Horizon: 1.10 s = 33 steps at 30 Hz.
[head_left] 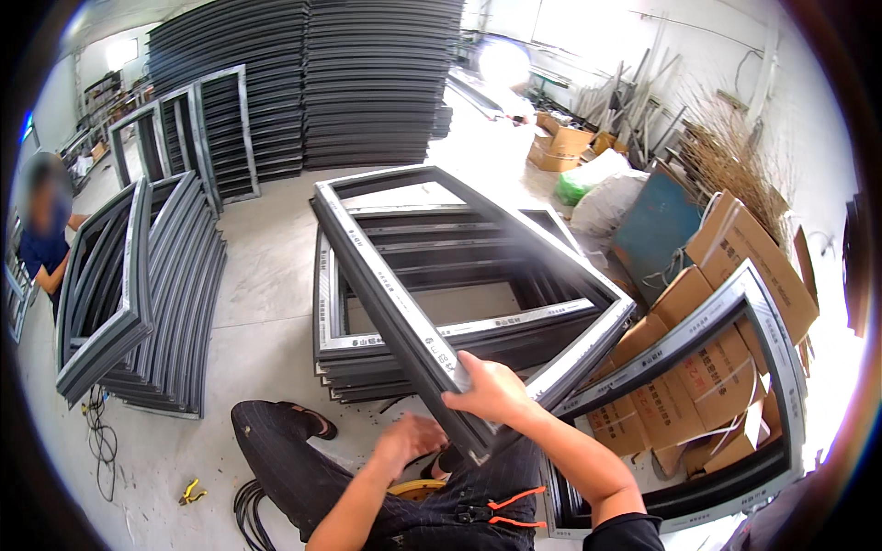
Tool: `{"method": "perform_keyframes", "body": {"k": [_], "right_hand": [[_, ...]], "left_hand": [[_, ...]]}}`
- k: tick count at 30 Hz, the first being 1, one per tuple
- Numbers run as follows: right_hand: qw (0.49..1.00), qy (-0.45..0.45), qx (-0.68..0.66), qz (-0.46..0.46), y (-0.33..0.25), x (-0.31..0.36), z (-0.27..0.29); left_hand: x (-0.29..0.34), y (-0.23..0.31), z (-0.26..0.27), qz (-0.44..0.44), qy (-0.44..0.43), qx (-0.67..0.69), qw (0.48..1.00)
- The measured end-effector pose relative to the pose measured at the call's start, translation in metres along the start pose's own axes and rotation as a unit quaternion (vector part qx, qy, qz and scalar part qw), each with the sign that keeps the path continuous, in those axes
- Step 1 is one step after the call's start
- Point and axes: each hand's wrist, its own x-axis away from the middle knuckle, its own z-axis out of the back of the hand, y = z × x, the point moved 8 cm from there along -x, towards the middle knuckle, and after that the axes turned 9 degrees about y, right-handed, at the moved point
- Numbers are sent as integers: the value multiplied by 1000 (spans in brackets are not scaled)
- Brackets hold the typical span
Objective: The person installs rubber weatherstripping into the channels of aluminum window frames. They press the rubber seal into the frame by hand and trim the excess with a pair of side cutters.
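Note:
A dark grey window frame (390, 286) with pale protective film lies tilted across the stack of similar frames (367, 354) in front of me. My right hand (491, 390) is closed on its near corner, thumb on top of the film. Just left of that corner, my left hand (404, 445) is over my lap, apart from the frame as far as I can see; its fingers are smeared by motion. Orange-handled pliers (514, 498) rest on my right thigh. Between my legs a yellow round thing (418, 489) shows partly.
At my right another frame (781, 367) leans by cardboard boxes (680, 395). Frames stand stacked at left (175, 303), near a person in dark blue (46, 230). Tall frame piles (377, 83) rise behind. Yellow pliers (193, 491) and a black cable coil (248, 514) lie on the floor.

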Motion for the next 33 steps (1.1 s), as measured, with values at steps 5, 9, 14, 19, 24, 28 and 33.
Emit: {"method": "perform_keyframes", "body": {"k": [5, 9, 14, 19, 24, 28, 33], "right_hand": [[998, -51, -19, 23, -20, 60, 14], [995, -71, -28, 60, -46, 96, 5], [994, -95, -21, 45, -61, 115, 21], [992, -35, -111, 45, -35, 139, 49], [987, -33, -145, 63, -15, 156, 109], [975, -66, -203, 56, -6, 185, 134], [985, -68, -156, 31, 14, 224, 114]], "left_hand": [[-56, 86, 40, -63, 41, 238, 968], [-81, 147, 64, -207, -91, 343, 912], [-75, 204, 68, -244, -43, 315, 916], [-18, 244, 14, -260, -17, 321, 911], [28, 257, -21, -299, 17, 288, 910], [75, 247, -50, -346, -44, 318, 881], [72, 282, -10, -401, 13, 229, 887]]}}
